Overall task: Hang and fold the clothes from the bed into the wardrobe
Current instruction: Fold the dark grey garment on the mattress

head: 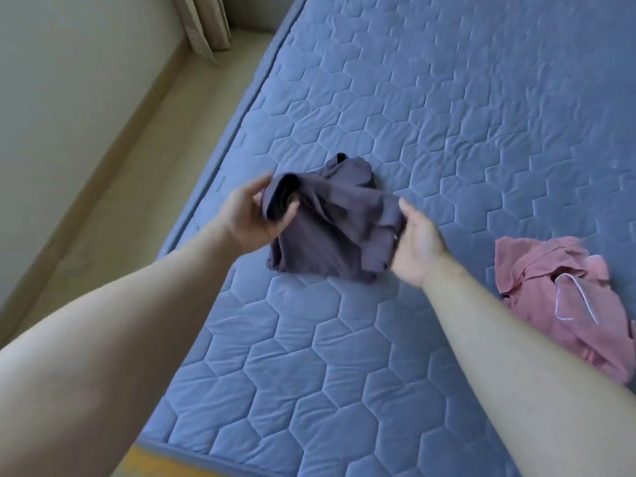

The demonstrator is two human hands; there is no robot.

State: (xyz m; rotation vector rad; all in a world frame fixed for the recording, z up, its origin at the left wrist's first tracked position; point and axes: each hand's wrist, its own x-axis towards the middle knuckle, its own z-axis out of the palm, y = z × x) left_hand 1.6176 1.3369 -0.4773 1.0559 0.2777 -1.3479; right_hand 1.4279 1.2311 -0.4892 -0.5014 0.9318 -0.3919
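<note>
Blue quilted fabric stitched in a pattern of hexagons covers the bed (447, 98), which fills most of the view and runs away toward the upper right. Its surface is lightly creased and carries a raised piped edge along the left side. Left of that edge lies a strip of pale beige floor (137, 149), bounded by a plain cream wall (69, 80) with a low skirting. At the top, a light curtain (206, 25) hangs down to the floor in the corner. A blurred yellowish patch (144, 459) shows just below the near corner of the bed.

Near the middle of the bed, toward its left edge, is a dark grey-purple garment (330, 228), loosely bunched and partly folded. The left hand (254, 218) grips its upper left corner, fingers and thumb curled round a rolled wad of the cloth. The right hand (416, 242) holds the garment's right edge, thumb on top of the fabric; its fingers are hidden behind the cloth. The garment stretches between the two hands, and whether its lower edge rests on the quilting cannot be told. Both forearms are bare.

Well apart to the right, a crumpled pink garment (557, 270) trimmed with thin white piping (581, 297) lies on the bed near the frame's edge, touched by neither hand.
</note>
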